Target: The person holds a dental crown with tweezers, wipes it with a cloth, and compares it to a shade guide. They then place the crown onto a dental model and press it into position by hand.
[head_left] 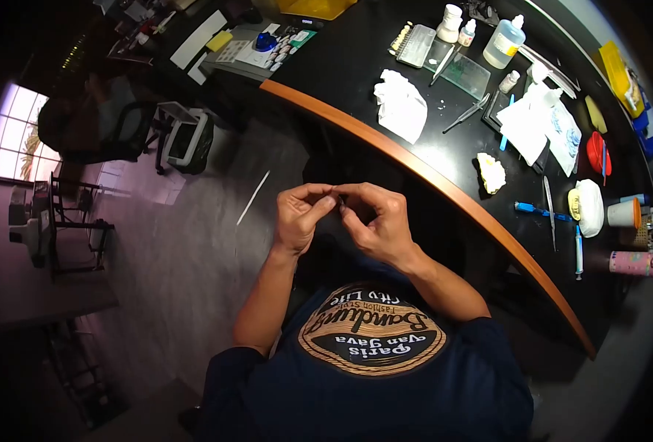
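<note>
In front of my chest, away from the desk's edge, both hands meet at the fingertips. My left hand [299, 219] is closed in a pinch, thumb against the bent forefinger. My right hand [379, 223] pinches too, its thumb and forefinger touching the left fingertips. Between them shows a small dark thing [340, 200], too small to name and mostly hidden by the fingers. Nearest to the hands on the desk lie a crumpled white tissue [402, 107] and a cream-coloured plaster-like piece [491, 173].
The black desk [326, 74] has a curved wooden edge [415, 167]. On it are a clear plastic bottle [504, 44], tweezers [466, 113], a blue-handled tool [536, 210] and a pink patterned cup [633, 263]. A waste bin [187, 140] stands on the floor, near a seated person.
</note>
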`<state>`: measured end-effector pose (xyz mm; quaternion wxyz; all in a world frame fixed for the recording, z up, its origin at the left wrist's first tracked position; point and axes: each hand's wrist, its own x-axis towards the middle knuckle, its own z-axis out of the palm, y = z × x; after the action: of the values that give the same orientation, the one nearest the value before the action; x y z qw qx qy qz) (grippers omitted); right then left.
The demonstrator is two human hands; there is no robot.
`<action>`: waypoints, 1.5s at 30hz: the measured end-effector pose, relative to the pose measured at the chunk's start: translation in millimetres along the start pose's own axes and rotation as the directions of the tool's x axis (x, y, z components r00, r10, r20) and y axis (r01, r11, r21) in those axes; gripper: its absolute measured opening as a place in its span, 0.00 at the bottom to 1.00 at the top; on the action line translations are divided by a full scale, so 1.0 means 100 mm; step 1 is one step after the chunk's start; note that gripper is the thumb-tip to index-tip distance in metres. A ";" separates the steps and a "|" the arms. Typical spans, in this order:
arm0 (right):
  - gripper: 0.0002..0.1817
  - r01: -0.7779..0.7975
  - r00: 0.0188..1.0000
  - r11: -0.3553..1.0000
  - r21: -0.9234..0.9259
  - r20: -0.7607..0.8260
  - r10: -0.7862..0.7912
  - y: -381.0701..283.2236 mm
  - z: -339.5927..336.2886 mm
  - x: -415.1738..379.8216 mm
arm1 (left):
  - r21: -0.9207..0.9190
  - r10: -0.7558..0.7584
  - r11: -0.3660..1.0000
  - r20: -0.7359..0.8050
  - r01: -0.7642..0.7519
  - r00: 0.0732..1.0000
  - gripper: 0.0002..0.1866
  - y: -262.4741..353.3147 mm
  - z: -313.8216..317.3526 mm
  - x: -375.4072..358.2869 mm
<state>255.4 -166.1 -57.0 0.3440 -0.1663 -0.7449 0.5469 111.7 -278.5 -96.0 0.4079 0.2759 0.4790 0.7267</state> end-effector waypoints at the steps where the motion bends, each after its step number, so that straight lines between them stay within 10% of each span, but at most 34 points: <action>1: 0.15 -0.037 0.999 0.999 0.028 0.007 0.036 -0.01 -0.01 0.00 | 0.012 0.004 1.000 -0.020 -0.004 1.000 0.09 0.00 0.00 -0.02; 15: 0.12 0.233 0.963 0.969 -0.086 -0.117 -0.242 -0.67 -0.28 0.48 | 0.030 0.369 0.922 -0.367 -0.386 0.854 0.08 1.11 -1.27 1.06; 22: 0.17 0.306 0.907 0.755 -0.580 -0.064 -0.416 -0.43 -0.08 1.06 | 0.163 0.368 0.928 -0.539 -0.335 0.758 0.11 1.65 -2.79 2.20; 27: 0.15 0.045 0.890 0.514 -0.856 -0.200 -0.411 -0.01 -0.06 1.06 | 0.483 0.484 0.851 -0.568 -0.207 0.666 0.11 2.17 -4.11 3.51; 31: 0.15 -0.092 0.892 0.428 -0.899 -0.265 -0.366 0.12 -0.02 1.07 | 0.779 0.701 0.623 -0.516 -0.072 0.492 0.08 2.55 -5.00 4.64; 33: 0.16 -0.146 0.903 0.294 -0.945 -0.248 -0.350 0.17 -0.03 1.09 | 0.905 0.817 0.309 -0.410 0.291 0.406 0.10 2.73 -5.29 5.03; 38: 0.17 -0.181 0.934 0.129 -0.975 -0.212 -0.289 0.22 -0.10 1.19 | 0.634 0.779 -0.108 -0.425 0.766 0.461 0.19 2.95 -6.42 5.88; 41: 0.18 -0.261 0.935 0.105 -0.960 -0.278 -0.220 0.14 -0.03 1.05 | 0.452 0.527 -0.654 -0.304 0.607 0.793 0.25 2.95 -6.96 6.32; 45: 0.21 -0.350 0.882 0.140 -0.926 -0.377 -0.283 0.16 0.13 1.19 | 0.494 0.502 -0.658 -0.274 0.568 0.820 0.24 2.63 -7.23 7.08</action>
<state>160.4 -95.6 -34.2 0.3042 -0.4941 -0.8041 -0.1292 -911.9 -67.1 -127.8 -0.2321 0.2094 0.9352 -0.1665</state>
